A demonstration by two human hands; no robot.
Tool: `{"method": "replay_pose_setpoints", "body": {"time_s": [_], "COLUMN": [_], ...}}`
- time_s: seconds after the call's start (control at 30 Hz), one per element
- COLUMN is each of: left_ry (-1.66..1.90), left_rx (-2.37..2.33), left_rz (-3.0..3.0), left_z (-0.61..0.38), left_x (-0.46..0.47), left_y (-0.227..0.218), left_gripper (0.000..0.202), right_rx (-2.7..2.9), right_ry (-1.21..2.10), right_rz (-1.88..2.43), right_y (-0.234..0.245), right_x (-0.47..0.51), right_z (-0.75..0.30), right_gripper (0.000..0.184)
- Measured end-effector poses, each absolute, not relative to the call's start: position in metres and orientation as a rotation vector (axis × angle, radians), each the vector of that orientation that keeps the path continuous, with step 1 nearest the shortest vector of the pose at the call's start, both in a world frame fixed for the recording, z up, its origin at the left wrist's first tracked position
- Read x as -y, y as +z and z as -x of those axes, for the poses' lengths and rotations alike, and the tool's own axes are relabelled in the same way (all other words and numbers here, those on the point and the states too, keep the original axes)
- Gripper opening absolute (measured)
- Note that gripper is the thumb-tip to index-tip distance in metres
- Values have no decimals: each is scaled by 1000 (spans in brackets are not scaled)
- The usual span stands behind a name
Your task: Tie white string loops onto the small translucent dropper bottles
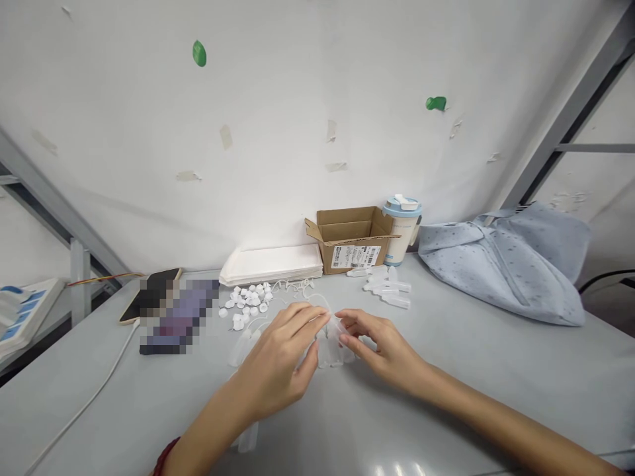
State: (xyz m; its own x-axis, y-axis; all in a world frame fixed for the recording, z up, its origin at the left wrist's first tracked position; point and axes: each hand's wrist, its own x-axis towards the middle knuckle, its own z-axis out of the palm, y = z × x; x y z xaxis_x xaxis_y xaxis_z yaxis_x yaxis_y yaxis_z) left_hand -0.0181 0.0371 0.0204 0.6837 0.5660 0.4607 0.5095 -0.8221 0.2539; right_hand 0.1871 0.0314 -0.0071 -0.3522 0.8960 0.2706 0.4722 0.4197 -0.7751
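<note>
My right hand [380, 340] has its thumb and fingers closed around a small translucent plastic bottle [336, 330] with a narrow top. My left hand [282, 350] reaches over from the left, its fingertips at the bottle's top and its thumb apart from the fingers. A thin white cord [320, 297] loops just behind those fingertips. More clear bottles [325, 354] lie below and between the hands. Others [243, 347] rest partly behind my left hand, and one more [248, 437] shows beside my left forearm.
Small white caps [248, 297] are heaped left of centre. Several clear bottles [389, 287] lie at the right. Behind stand white flat packets [272, 263], an open cardboard box [354, 238] and a lidded cup [401, 231]. A blue-grey bag [501, 264] and phone [151, 294] flank them.
</note>
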Motion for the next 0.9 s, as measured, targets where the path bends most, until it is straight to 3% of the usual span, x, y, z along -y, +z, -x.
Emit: {"method": "replay_pose_setpoints", "body": {"time_s": [0.33, 0.9], "left_ry": [762, 799], "left_rx": [-858, -774], "left_rz": [-2745, -2743], "left_z": [20, 18], "left_x": [-34, -32], "left_y": [20, 18], "left_gripper": [47, 42], "right_rx": [1970, 1703], "right_ry": [778, 1156], "right_rz": [1031, 1059], "right_y": [-13, -9], "right_x": [-32, -33], "right_z": [-187, -187], "right_gripper": [41, 33]}}
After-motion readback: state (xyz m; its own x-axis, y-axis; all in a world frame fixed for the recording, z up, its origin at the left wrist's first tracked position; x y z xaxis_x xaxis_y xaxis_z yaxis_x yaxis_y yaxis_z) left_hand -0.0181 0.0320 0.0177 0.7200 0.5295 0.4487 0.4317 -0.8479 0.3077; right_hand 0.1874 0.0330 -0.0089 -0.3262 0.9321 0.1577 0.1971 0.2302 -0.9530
